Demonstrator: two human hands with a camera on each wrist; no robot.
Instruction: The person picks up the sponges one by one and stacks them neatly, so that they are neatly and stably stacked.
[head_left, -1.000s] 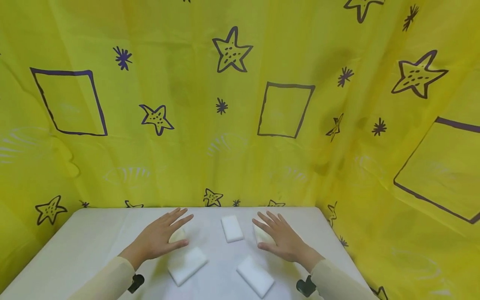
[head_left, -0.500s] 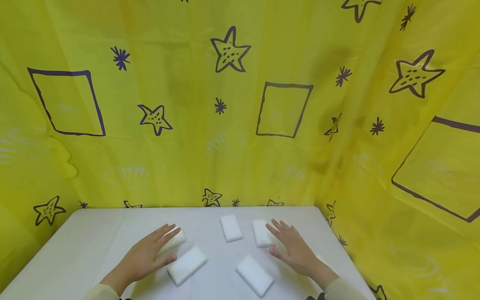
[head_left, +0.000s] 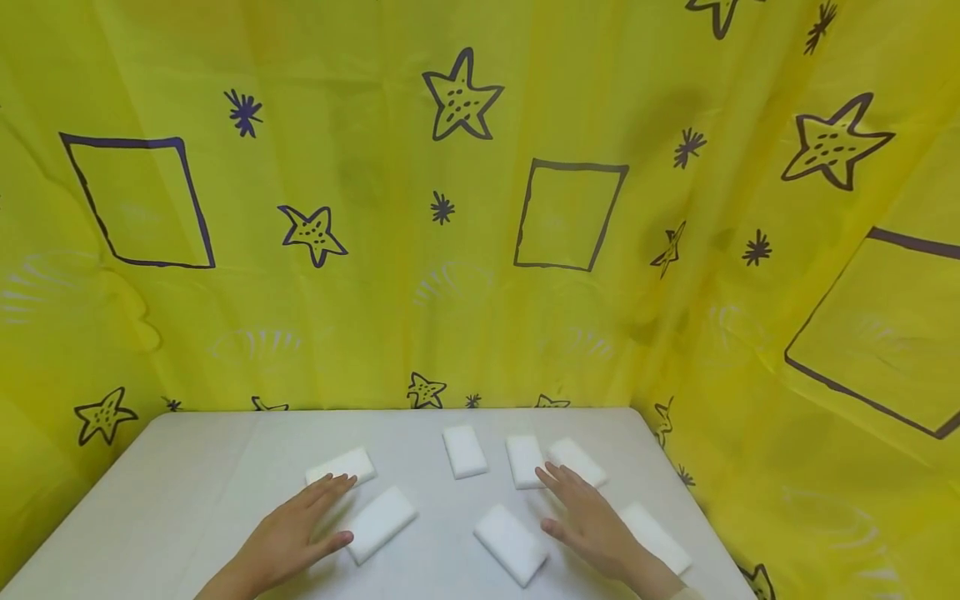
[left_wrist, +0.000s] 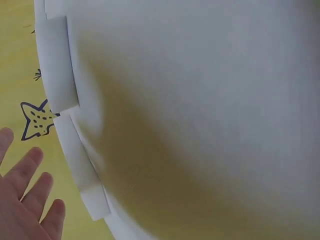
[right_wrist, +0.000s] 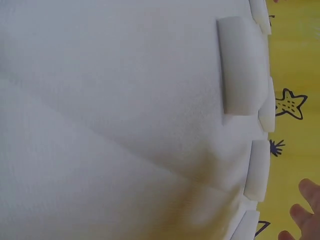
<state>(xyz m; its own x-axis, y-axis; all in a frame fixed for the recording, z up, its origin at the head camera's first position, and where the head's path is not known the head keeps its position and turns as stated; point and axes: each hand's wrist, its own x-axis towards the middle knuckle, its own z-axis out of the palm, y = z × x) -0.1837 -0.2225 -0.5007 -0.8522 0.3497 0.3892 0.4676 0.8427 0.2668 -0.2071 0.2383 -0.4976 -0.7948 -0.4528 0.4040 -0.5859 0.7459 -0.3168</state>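
Observation:
Several white rectangular sponge blocks lie scattered on a white table. My left hand (head_left: 288, 537) holds nothing, its fingers extended and apart in the left wrist view. It partly overlaps one block (head_left: 345, 463) and sits beside another block (head_left: 384, 521). My right hand (head_left: 596, 529), also holding nothing, has its fingertips over the edge of a block (head_left: 522, 458). Close by are a block (head_left: 579, 461) behind its fingers and a block (head_left: 658, 542) partly hidden by the wrist. Between the hands lie a near block (head_left: 512, 543) and a far block (head_left: 465, 451).
The white table (head_left: 217, 475) ends at a yellow curtain (head_left: 360, 333) printed with dark stars and squares. The curtain also runs along the right side. Shadows from the hands fall on the tabletop.
Both hands have drawn back toward me and apart, the left going left and the right going right. More blocks show beside them. The blocks appear to stay in place.

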